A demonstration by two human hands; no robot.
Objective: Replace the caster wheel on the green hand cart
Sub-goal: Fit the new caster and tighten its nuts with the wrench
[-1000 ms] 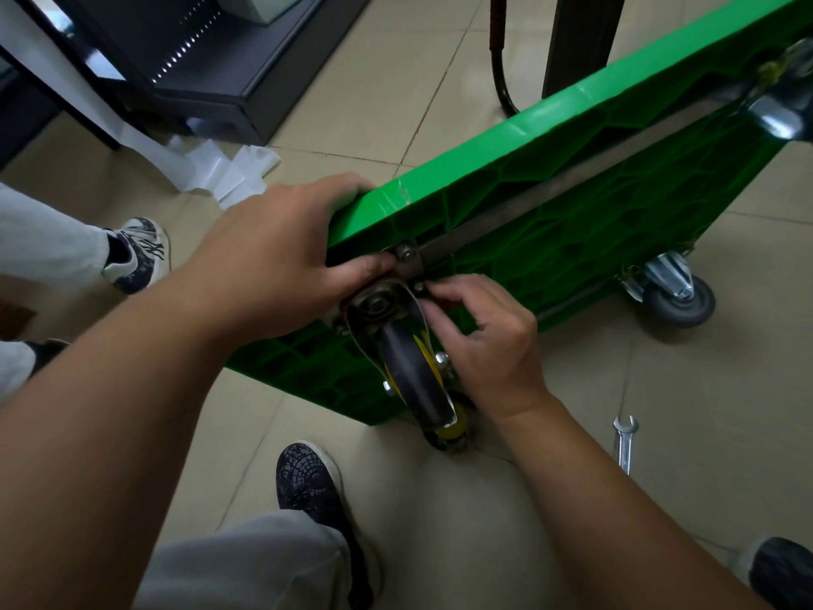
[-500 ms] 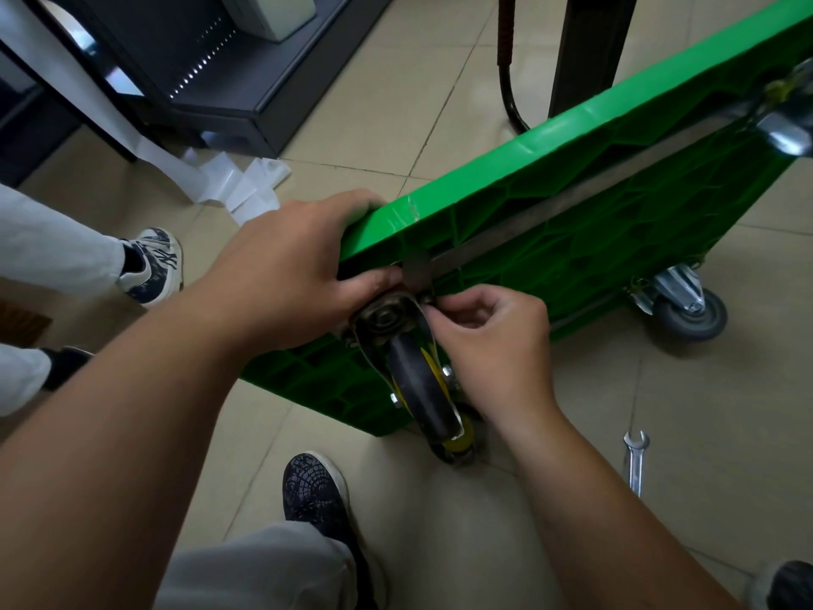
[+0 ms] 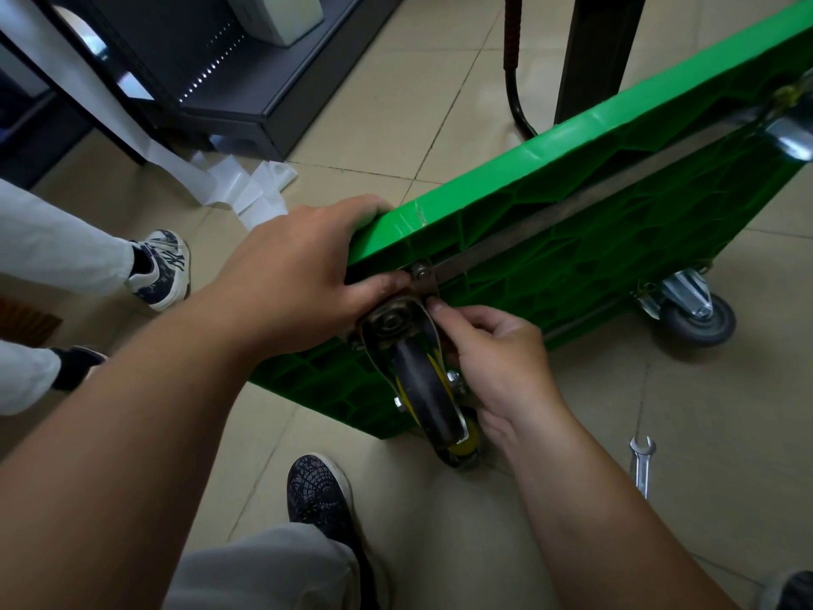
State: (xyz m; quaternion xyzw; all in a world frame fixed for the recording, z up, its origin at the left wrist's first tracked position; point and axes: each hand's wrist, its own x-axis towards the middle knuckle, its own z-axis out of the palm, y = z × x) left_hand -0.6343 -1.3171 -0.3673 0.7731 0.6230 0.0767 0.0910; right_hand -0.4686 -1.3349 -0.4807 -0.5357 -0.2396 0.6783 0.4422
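Green hand cart (image 3: pixel 594 239) tipped on its side on tiled floor (image 3: pixel 396 103), underside facing camera. Left hand (image 3: pixel 303 275) grips its near top corner, thumb by the mounting bolt (image 3: pixel 421 270). Right hand (image 3: pixel 497 358), fingers curled, pinches at the caster wheel (image 3: pixel 422 389) top plate's right edge; pinched part too small to tell. 1 wrench (image 3: pixel 641 466) lies on the floor to the right.

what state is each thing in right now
green cart, tipped up on its edge
caster wheel, against the cart's underside
grey caster, mounted on the underside
wrench, lying on the floor, unheld
left hand, gripping the cart's corner
right hand, pinching at the caster wheel's plate
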